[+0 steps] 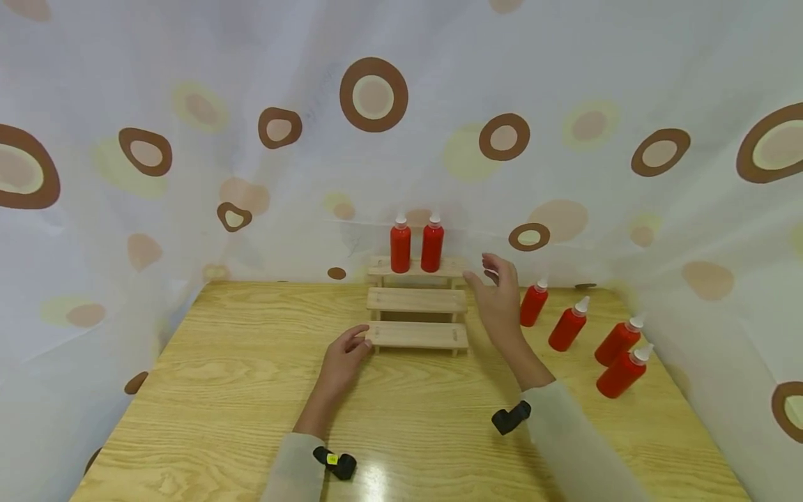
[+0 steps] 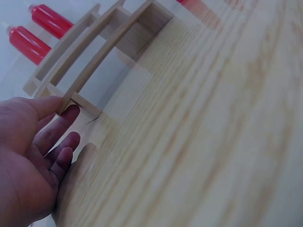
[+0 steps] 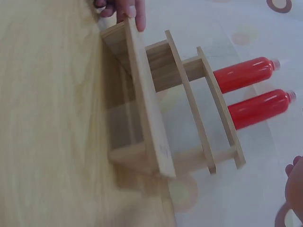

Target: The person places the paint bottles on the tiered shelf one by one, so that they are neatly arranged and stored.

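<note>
A three-tier wooden step rack (image 1: 417, 300) stands on the table against the patterned backdrop. On its top tier two red squeeze bottles (image 1: 400, 249) with white nozzle tips stand upright, side by side. My left hand (image 1: 341, 360) pinches the left end of the lowest step, thumb and index finger at its corner, as the left wrist view shows. Beside the rack's upper right end is my right hand (image 1: 500, 300), fingers loosely bent, thumb apart, holding nothing. Only a sliver of the right hand (image 3: 295, 189) enters the right wrist view.
Several more red bottles (image 1: 567, 328) stand on the table to the right of my right hand, two of them (image 1: 621, 373) close together. White cloth (image 1: 282, 56) with brown ring patterns encloses the wooden table (image 1: 251, 390) at the back and both sides.
</note>
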Motion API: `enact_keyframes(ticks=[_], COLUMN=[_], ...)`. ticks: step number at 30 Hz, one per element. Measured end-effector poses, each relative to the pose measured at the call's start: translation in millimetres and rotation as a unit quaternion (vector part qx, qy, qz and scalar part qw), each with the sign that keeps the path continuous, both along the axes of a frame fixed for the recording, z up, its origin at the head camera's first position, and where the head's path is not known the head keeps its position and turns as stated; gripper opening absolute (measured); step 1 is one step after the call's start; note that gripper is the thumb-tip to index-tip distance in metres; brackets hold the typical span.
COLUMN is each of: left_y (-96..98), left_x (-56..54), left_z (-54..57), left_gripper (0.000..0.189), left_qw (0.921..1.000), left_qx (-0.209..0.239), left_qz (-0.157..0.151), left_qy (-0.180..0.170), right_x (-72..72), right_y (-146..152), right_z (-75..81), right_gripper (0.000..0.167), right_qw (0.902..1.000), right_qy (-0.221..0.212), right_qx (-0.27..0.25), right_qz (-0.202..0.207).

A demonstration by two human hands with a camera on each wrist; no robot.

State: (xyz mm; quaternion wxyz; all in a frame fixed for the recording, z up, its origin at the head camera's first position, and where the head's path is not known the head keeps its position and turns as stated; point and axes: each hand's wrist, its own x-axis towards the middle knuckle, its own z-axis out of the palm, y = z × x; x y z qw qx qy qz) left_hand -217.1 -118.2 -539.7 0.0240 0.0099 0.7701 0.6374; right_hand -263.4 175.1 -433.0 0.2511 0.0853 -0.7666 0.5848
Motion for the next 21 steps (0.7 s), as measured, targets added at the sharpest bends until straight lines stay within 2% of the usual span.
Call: enact_keyframes(ticks=[4, 9, 16, 21], left_y=[-0.2, 0.3, 0.6, 0.8], left_x=[0.2, 1.7, 2.0, 2.3], left_z=[1.4, 0.3, 0.0, 1.9], left_gripper=[0.041, 0.040, 0.040, 0.040], left_qw=[1.0000, 1.0000, 1.0000, 1.0000], left_qx=[0.000, -0.004, 0.001, 0.002], left_qz=[-0.001, -0.001, 0.001, -0.001], left_qy=[0.000, 0.000, -0.003, -0.009], right_x=[22.9, 54.6, 98.7, 127.6], right_y=[25, 57, 96, 122], right_z=[-6.3, -15.6, -25.4, -32.6], right_gripper=[0.050, 0.051, 0.051, 0.048], right_qw=[0.9997, 0.9968, 0.9881, 0.9786], right_qy=[-0.008, -0.028, -0.052, -0.073], right_qx=[0.013, 0.037, 0.066, 0.052], right_qz=[-0.020, -0.065, -0.128, -0.185])
